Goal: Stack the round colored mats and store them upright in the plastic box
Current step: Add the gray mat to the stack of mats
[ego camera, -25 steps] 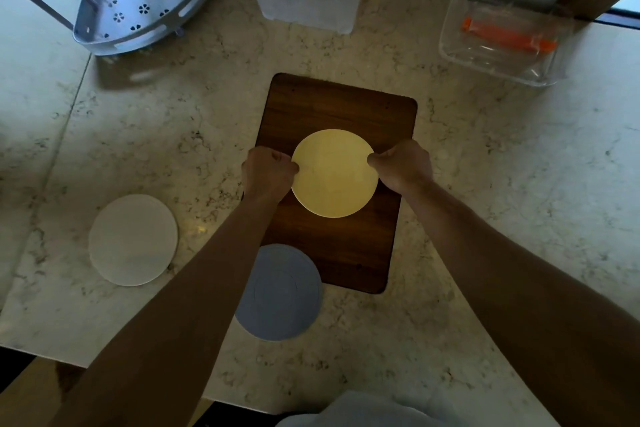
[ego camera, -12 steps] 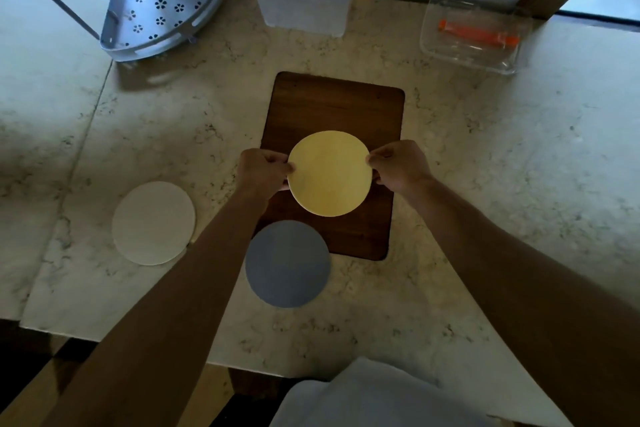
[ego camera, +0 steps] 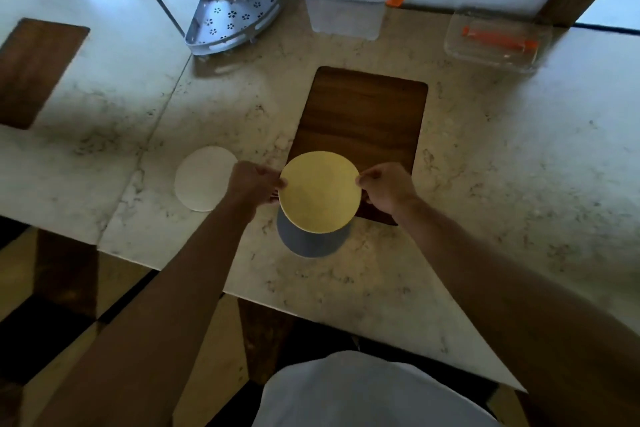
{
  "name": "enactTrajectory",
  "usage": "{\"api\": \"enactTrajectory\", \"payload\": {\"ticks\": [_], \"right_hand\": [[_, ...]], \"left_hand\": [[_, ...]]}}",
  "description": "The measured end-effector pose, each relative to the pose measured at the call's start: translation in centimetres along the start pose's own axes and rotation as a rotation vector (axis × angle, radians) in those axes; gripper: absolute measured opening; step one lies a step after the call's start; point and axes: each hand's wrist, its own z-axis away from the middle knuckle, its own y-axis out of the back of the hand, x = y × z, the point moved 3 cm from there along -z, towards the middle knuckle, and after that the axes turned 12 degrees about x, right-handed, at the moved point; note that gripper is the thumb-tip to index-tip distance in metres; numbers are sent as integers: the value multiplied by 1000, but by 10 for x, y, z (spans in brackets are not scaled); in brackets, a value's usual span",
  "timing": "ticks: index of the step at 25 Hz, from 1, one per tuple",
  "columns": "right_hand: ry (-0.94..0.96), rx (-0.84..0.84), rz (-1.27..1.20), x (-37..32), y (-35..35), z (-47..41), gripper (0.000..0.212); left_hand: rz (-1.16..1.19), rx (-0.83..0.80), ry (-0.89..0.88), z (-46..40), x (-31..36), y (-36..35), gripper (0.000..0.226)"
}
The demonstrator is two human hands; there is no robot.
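Note:
I hold a round yellow mat (ego camera: 319, 191) by its two sides: my left hand (ego camera: 254, 184) pinches the left edge and my right hand (ego camera: 389, 185) pinches the right edge. The mat hovers over the near end of the wooden board (ego camera: 363, 121) and covers the upper part of a round grey mat (ego camera: 311, 243) lying on the counter. A round white mat (ego camera: 202, 178) lies flat to the left, just beside my left hand. The clear plastic box (ego camera: 346, 7) with orange clips stands open at the back of the counter.
A perforated metal corner shelf (ego camera: 232, 22) sits at the back left beside a printed carton. A clear lid (ego camera: 498, 42) with an orange strip lies at the back right. A second wooden board (ego camera: 34, 69) lies far left. The counter's near edge (ego camera: 346, 315) is just below the grey mat.
Both hands have lifted the yellow mat off the wooden board and carried it towards me, so it now overlaps the grey mat. The camera view has pulled back and shifted.

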Motion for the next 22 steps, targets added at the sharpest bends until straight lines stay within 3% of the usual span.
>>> {"api": "enactTrajectory", "payload": {"ticks": [4,13,22], "right_hand": [[51,55,121,6,-15,13,14],[-115,198,221,39,-54,41,19],[-128,331,209,52,-79,52,20]], "left_hand": [[-2,-59,16,-9,-19,7,7],[-105,-278,9,-41,-58,0,7],[-165,-267,22,-54,-78,-7,15]]}}
